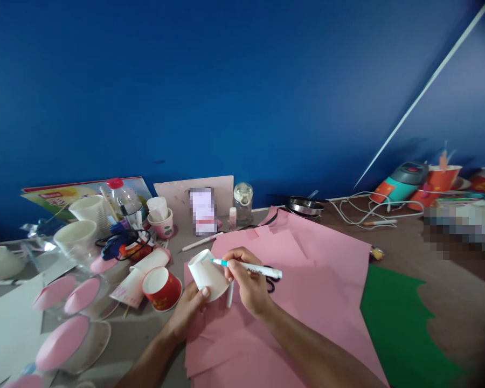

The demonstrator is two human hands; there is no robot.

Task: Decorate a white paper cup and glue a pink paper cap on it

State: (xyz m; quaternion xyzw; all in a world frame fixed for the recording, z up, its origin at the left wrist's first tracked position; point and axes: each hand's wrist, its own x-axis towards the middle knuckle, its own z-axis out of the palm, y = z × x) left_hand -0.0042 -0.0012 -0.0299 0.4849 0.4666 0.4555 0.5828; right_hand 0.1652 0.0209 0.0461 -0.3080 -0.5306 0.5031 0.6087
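A white paper cup (pixel 208 277) is tilted, its base toward the upper left, above sheets of pink paper (pixel 307 318). My left hand (pixel 192 307) grips the cup from below and the left, thumb on its side. In my right hand (pixel 248 285) is a white acrylic marker (pixel 254 269) with a light blue tip, pinched between the fingers. The tip is at the cup near its base, where a faint blue mark shows. Black scissor handles (pixel 272 279) lie on the pink paper just behind my right hand.
A red paper cup (pixel 161 289), cups with pink tops (pixel 62 342) and stacked white cups (pixel 89 213) stand at left. Behind are a phone (pixel 203 211), a glass jar (pixel 243 202) and a black pan (pixel 305 206). Green paper (pixel 404 328), white cables (pixel 358 215) and a teal-orange object (pixel 400 183) lie right.
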